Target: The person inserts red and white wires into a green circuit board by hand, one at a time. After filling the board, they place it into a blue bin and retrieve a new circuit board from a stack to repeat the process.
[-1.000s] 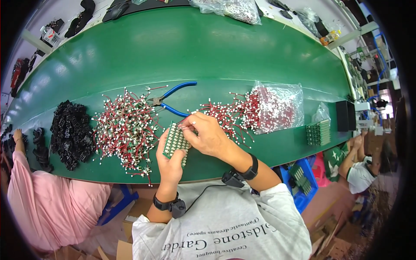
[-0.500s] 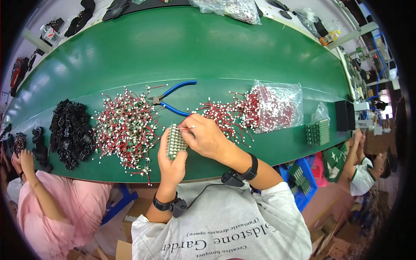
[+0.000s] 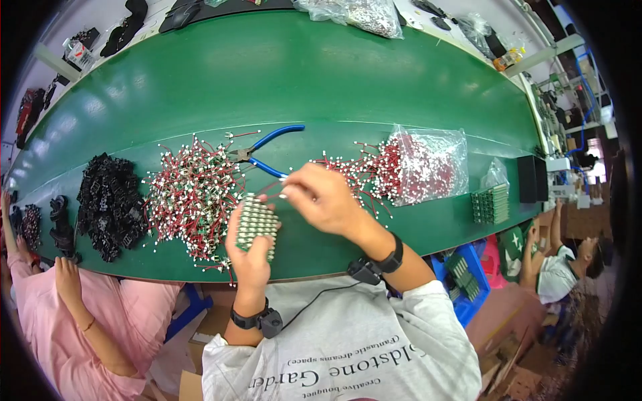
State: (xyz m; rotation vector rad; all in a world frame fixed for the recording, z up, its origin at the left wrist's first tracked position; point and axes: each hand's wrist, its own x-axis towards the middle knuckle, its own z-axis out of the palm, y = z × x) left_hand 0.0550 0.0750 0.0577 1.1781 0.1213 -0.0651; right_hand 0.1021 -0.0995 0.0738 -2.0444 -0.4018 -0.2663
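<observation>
My left hand (image 3: 249, 266) grips a green circuit board panel (image 3: 257, 226) with rows of small pale metal parts, tilted above the table's near edge. Just right of the panel, my right hand (image 3: 326, 204) pinches a red wire lead (image 3: 272, 186) with small white connectors; one end reaches toward the panel's upper edge. Whether it touches is too small to tell. To the left lies a heap of red-wired small boards (image 3: 194, 194). Blue-handled cutters (image 3: 277, 135) rest beyond my hands. A pile of red wire leads (image 3: 382, 170) spills from a clear plastic bag (image 3: 438, 160).
Black plastic parts (image 3: 110, 207) are heaped further left, near a co-worker in pink (image 3: 87, 321). At right stand stacked green panels (image 3: 490, 204) and a black box (image 3: 532, 179). A blue crate (image 3: 478, 304) with panels sits below the table's right edge.
My left hand has moved slightly left and toward me, turning the panel's face into view. My right hand has shifted right, apart from the panel. The co-worker's hand has dropped from the table.
</observation>
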